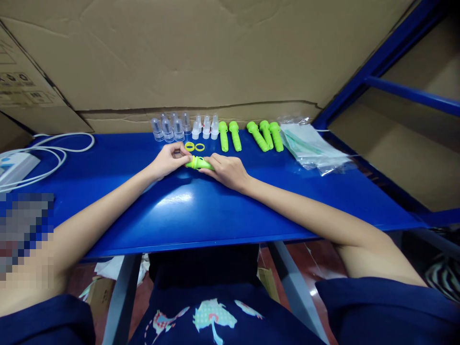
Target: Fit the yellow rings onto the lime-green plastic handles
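My right hand [228, 168] is wrapped round the right end of a lime-green flashlight-shaped plastic tube [197, 163], held level just above the blue table. My left hand [171, 160] pinches the tube's left end between thumb and fingers, where a yellow band shows. Just behind my fingers lie several thin yellow rings [200, 147]. Farther back stand several clear plastic caps [167, 129] and a group of small white-based pieces with clear tops [206, 128]. More lime-green tubes [235, 136] of the same kind lie in a row to the right.
The blue table [172, 225] backs onto a cardboard wall [201, 57]. At the right lie clear plastic bags [311, 143] with pale green contents. A white cable [64, 149] coils beside a white box [17, 170] on the left. A blue metal frame [409, 93] rises at the right.
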### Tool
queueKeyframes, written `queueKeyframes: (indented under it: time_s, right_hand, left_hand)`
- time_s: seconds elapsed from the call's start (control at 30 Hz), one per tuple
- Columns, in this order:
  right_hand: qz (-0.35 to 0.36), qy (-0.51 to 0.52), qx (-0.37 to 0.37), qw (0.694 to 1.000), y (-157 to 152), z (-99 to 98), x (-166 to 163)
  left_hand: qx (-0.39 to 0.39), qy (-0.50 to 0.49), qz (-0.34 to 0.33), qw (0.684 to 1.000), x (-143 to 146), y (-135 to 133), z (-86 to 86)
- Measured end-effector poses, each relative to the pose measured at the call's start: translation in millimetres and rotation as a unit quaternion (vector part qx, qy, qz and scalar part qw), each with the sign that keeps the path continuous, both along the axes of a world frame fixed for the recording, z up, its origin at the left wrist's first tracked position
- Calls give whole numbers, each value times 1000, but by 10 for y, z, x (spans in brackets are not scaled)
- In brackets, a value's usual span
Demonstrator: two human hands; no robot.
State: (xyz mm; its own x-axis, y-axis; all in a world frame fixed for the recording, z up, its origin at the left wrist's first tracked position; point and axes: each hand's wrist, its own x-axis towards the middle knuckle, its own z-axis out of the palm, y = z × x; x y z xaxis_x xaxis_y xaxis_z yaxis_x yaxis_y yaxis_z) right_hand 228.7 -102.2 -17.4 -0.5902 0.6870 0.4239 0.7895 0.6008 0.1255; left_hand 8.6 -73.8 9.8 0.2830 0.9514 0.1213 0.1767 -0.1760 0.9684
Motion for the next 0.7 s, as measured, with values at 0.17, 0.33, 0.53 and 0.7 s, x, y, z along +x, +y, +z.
queueKeyframes:
  time_s: [0.17,0.33,0.53,0.7]
  right_hand:
    - [8,22,8,1000,8,-5,3]
    - [29,17,17,999,4,15,1]
    - [45,6,29,999,23,21,5]
    - [49,13,38,998,38,13,11]
  left_hand:
    - [3,-21,17,1000,18,4,-41]
    - [2,-28,11,1000,7,12,-59]
    - [-15,-20,-10,1000,6,6,-32]
    - [-45,-4,-6,999,22,-7,-9]
